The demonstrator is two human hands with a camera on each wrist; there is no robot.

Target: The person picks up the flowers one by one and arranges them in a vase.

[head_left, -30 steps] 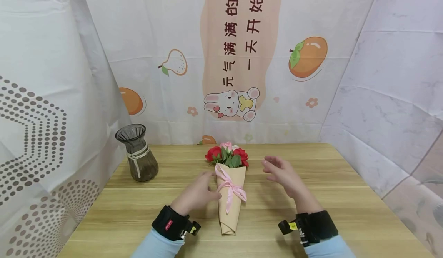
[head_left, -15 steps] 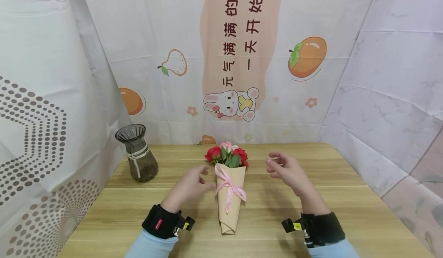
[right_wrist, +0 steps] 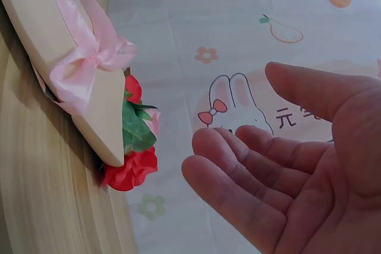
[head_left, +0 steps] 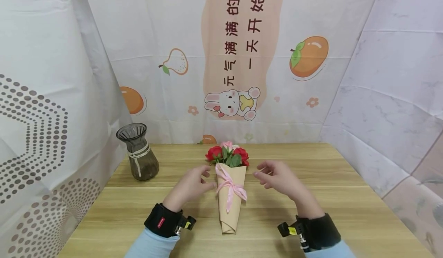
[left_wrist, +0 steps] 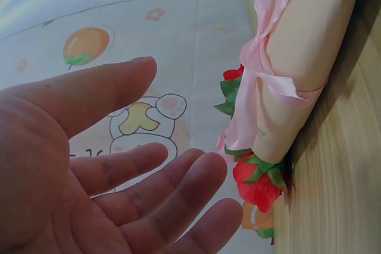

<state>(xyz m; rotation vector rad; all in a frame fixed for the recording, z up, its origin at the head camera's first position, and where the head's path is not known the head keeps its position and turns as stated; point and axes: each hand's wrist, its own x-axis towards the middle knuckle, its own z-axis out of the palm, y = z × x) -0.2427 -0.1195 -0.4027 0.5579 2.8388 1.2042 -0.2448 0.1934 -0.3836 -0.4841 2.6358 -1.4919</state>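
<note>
in front of you, the tan-paper-wrapped bouquet of red and pink roses (head_left: pixel 236 206) lies approx. in the middle of the light wood-grain table (head_left: pixel 117 215), w/ its flowers toward the far edge and its narrow folded end toward you. a glossy pink ribbon (head_left: pixel 230 187) goes around the paper and is tied in a bow on the upper side.

your left hand (head_left: pixel 189 187) is about half open, just beside the left edge of the paper; the fingers are softly bent and nothing is in them. the thumb tip is v. near the wrapping, but the left wrist view shows a gap. your right hand (head_left: pixel 278 178) is also half open and holds nothing, near the bouquet on its right side.

a transparent smoky grey glass vase (head_left: pixel 145 165) w/ a pale cord at its neck stands at the back left, well apart from both hands.

step in hand, imo: your hands are placed around the bouquet, no grip made; whether this is an approach or a pause, can't tell. if you want to take it, the move prob. calls for bringing both hands inward, low, to the paper sides below the flowers, w/ light pressure, b/c the paper may crease.
</note>
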